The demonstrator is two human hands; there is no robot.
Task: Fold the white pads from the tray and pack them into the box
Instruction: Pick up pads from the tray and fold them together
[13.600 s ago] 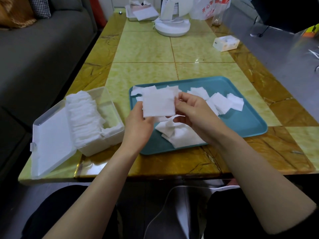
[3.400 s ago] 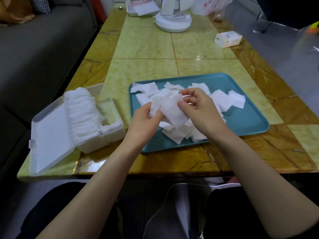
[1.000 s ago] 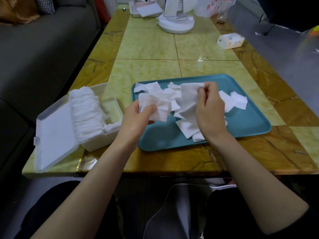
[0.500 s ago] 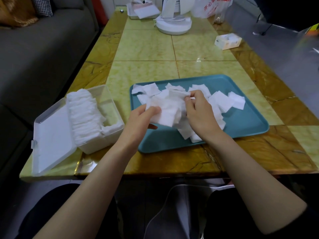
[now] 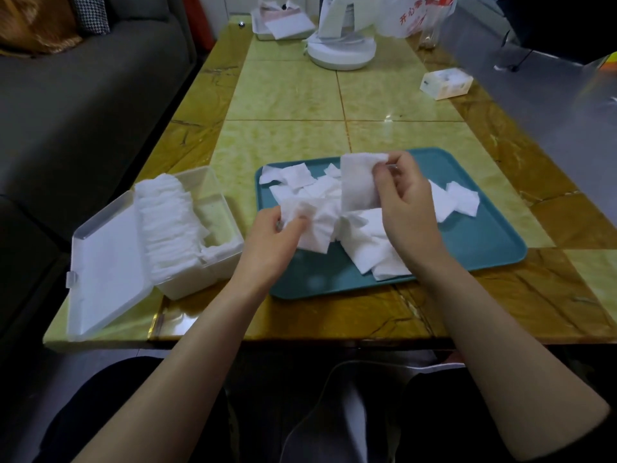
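A teal tray [image 5: 474, 242] lies on the table with several loose white pads [image 5: 370, 245] scattered across it. My right hand [image 5: 405, 202] pinches one white pad [image 5: 359, 183] by its top edge and holds it hanging above the tray. My left hand [image 5: 270, 233] grips a crumpled bunch of pads [image 5: 312, 225] over the tray's left part. To the left stands a clear plastic box [image 5: 220, 208] with its lid [image 5: 100, 272] swung open; a row of folded pads [image 5: 167, 225] fills its left side.
A grey sofa [image 5: 83, 105] runs along the table's left edge. At the far end stand a white round-based appliance [image 5: 340, 53], a plastic bag [image 5: 414, 18], a small tray with papers [image 5: 283, 26] and a small white box [image 5: 447, 83].
My right hand has lifted a single pad up out of the pile, away from my left hand. My left hand keeps its bunch and has stayed low over the tray.
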